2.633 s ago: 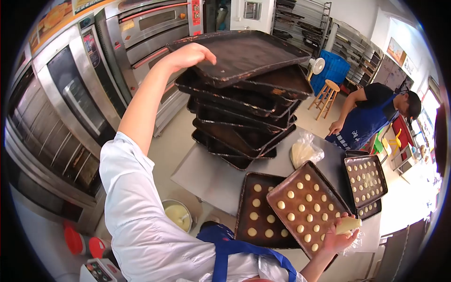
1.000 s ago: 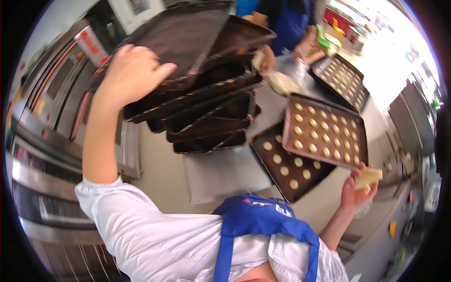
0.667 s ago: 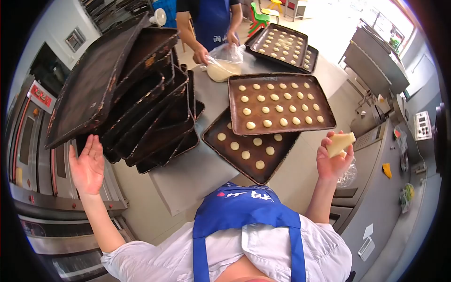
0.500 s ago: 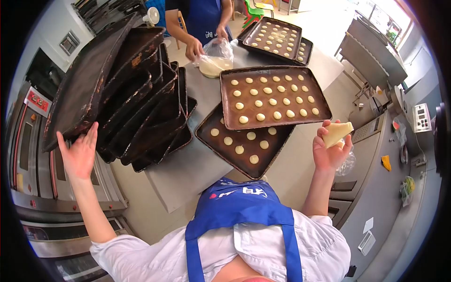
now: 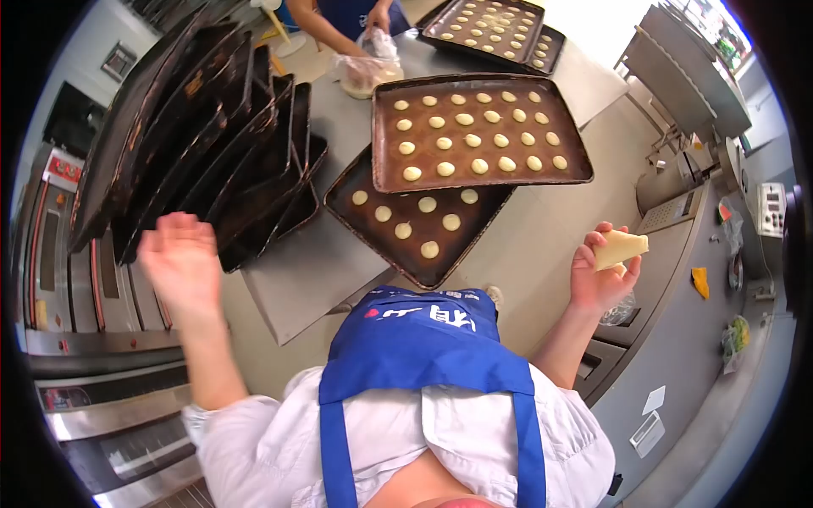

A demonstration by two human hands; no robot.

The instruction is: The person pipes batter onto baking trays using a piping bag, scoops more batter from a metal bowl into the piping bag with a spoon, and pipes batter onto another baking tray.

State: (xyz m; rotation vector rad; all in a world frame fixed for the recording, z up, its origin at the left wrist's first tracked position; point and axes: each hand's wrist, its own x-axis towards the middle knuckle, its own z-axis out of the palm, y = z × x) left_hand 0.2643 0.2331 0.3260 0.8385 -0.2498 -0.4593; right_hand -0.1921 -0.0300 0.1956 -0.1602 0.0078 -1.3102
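My left hand (image 5: 182, 258) is blurred, its fingers stretched out and holding nothing. It is in front of the stack of dark, worn baking trays (image 5: 190, 152), which lean at angles over one another. On the other side, my right hand (image 5: 599, 284) is closed around a pale yellow, wedge-shaped piece (image 5: 621, 250); its exact kind I cannot make out. Between the hands, a brown baking tray (image 5: 483, 188) carries rows of small, pale dough rounds. It partly covers a lower tray (image 5: 412, 262) with similar rounds, set at an angle.
A co-worker's hands (image 5: 360, 68) are at a clear plastic bag with pale contents (image 5: 360, 87) across the metal table (image 5: 292, 292). More filled trays (image 5: 542, 63) lie at the back. Ovens (image 5: 63, 279) stand at left, a grey counter (image 5: 669, 339) at right.
My left hand has come away from the leaning tray's edge and moved right. That tray now stands closer against the stack. My right hand still grips the pale yellow piece. The view has shifted.
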